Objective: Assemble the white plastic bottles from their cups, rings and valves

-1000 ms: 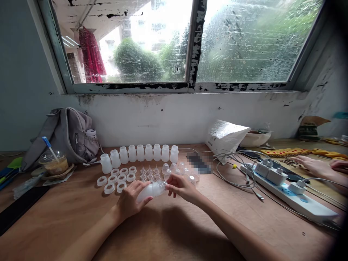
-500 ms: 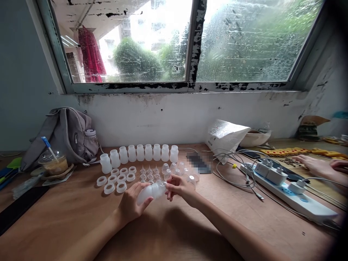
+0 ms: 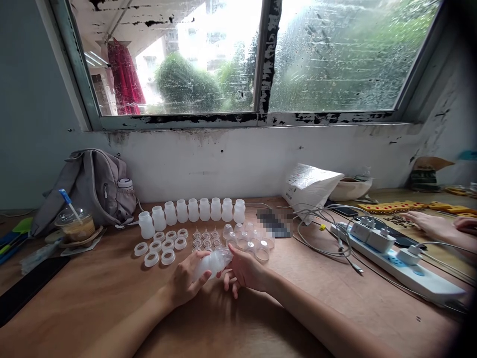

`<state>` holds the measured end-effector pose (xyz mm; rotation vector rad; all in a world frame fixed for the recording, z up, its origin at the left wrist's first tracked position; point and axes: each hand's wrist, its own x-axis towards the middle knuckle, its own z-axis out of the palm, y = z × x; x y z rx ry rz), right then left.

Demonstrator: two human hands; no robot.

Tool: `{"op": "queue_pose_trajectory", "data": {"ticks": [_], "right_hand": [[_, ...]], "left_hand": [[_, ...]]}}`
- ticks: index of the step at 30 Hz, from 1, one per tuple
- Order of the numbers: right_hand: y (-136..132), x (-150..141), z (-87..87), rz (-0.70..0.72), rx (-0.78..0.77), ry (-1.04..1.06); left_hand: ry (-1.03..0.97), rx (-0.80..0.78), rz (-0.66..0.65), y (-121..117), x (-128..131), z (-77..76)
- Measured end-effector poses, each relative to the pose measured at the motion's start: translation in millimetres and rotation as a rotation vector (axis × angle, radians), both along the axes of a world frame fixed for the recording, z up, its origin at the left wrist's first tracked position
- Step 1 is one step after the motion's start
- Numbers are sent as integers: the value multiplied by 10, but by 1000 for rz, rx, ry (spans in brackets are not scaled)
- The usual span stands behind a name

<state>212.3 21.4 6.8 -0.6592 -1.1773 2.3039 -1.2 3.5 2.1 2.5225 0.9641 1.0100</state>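
A frosted white baby bottle (image 3: 205,266) lies tilted in my left hand (image 3: 183,279), whose fingers and thumb close around its body. On the bottle's right end is a clear cap (image 3: 224,254). My right hand (image 3: 248,268) grips that cap with the thumb above and fingers curled below, partly hidden. Beyond my hands stand several empty bottles (image 3: 193,210) in a row. In front of them lie white collar rings (image 3: 167,256), clear nipples (image 3: 206,234) and clear domed caps (image 3: 262,250).
Tangled cables (image 3: 316,228) and a white power strip (image 3: 428,281) lie to the right. A co-worker's hand (image 3: 428,226) is at far right. A drink cup (image 3: 76,226), a grey backpack (image 3: 93,184) and a black flat object (image 3: 32,288) sit left.
My right hand has turned and spread along the cap, its lower fingers now stretched below it. The bottle has shifted slightly right and tilts about the same.
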Motion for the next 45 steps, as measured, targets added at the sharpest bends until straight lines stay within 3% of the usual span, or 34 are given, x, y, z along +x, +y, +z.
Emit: {"op": "queue_pose_trajectory", "data": {"ticks": [11,22,24,28,32,35,38,41,45], "right_hand": [[6,-9,-12,-32,16,25],[-39,-32,29,-92,47,54],[-21,-24,11,-113,45,77],[37,-1,-71,-205,49,70],[70,-5,-139,-268,14,53],[65,-17,-152,-264,29,49],[50,-23,-149,-260,61,50],[41,-25,-144,-263,71,39],[35,-27,-136,-268,80,22]], "left_hand": [[9,32,-3,-21,17,44],[-69,-97,-13,-42,26,15],[-164,-87,51,-2,6,30],[-458,-63,304,213,-176,113],[-810,62,579,553,-631,223],[-1025,162,743,797,-1062,207],[-1076,120,891,966,-1417,81],[-989,20,1028,1044,-1613,-70],[-922,-76,1024,1076,-1681,-188]]}}
